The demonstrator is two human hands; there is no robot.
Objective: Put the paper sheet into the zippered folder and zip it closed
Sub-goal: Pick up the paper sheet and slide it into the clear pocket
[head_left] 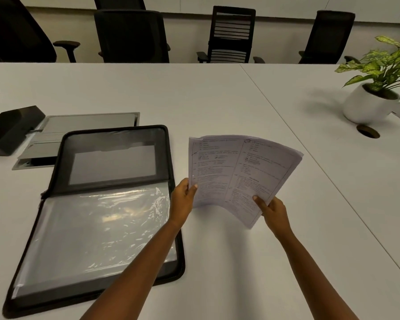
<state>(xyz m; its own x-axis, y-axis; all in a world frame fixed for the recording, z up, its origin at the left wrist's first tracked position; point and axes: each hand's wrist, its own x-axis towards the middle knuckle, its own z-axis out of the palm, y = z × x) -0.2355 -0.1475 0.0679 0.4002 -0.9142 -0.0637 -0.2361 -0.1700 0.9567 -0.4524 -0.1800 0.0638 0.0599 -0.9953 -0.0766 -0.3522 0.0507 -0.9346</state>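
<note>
white printed paper (237, 174) is bowing between my two hands, lifted off the worktop (217, 100) just right of the folder (97, 218). my left hand (183, 198) is pinching its lower left edge, thumb on top; my right hand (274, 212) is gripping the lower right corner, thumb pressing the print. both grips are clenched on the paper. the folder is lying unzipped and spread flat, black rim all round, clear plastic sleeves shining in the near half, a grey pocket in the far half. my left forearm is crossing over its near right corner. a plant (379, 88) is sitting well apart at far right.
</note>
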